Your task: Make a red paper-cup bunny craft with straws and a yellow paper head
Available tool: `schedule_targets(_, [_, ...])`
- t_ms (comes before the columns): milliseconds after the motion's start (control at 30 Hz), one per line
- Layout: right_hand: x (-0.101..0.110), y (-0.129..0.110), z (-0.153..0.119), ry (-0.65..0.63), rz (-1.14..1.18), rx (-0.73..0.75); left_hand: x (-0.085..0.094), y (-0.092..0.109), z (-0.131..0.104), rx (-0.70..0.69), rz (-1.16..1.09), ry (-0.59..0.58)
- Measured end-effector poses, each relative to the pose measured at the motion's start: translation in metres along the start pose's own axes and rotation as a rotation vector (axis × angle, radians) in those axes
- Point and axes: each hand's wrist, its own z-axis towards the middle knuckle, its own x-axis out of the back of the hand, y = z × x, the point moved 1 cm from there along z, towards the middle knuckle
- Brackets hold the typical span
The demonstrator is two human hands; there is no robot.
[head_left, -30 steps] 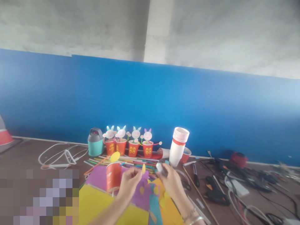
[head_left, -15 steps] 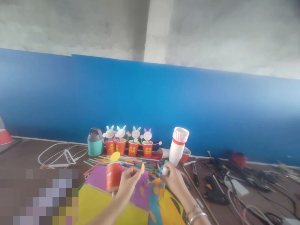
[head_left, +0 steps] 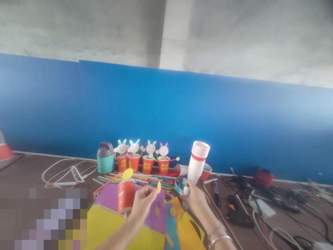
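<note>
My left hand (head_left: 145,196) pinches a small yellow paper petal (head_left: 159,187) upright between thumb and fingertips. My right hand (head_left: 194,196) is closed on a small white round-ended thing (head_left: 186,190), whose kind is unclear. A blue piece (head_left: 178,188) shows just left of it; I cannot tell whether they are joined. Beside my left hand stands a red paper cup (head_left: 125,196) with a yellow paper disc (head_left: 127,174) above its rim and a blue stub at its side. Beneath my hands lie a purple sheet (head_left: 153,220), a yellow sheet (head_left: 117,229) and orange paper scraps (head_left: 191,229).
Several red cups with rabbit figures (head_left: 147,165) line the back, beside a teal container (head_left: 105,163). Coloured sticks (head_left: 153,177) lie before them. A tall stack of white cups (head_left: 196,166) stands behind my right hand. Rightward lie a glue gun (head_left: 239,213) and tangled cables (head_left: 281,232).
My right hand, with the white thing, has shifted slightly right. My left hand and the yellow petal stay almost where they were.
</note>
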Motion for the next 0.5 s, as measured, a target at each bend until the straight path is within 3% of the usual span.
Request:
schedule_targets(367, [0.003, 0.001, -0.006, -0.048, -0.016, 0.027, -0.003, -0.001, 0.0, 0.015, 0.017, -0.119])
schedule_targets(500, [0.017, -0.013, -0.009, 0.124, 0.103, 0.082, -0.004, -0.008, 0.004, -0.001, 0.035, -0.173])
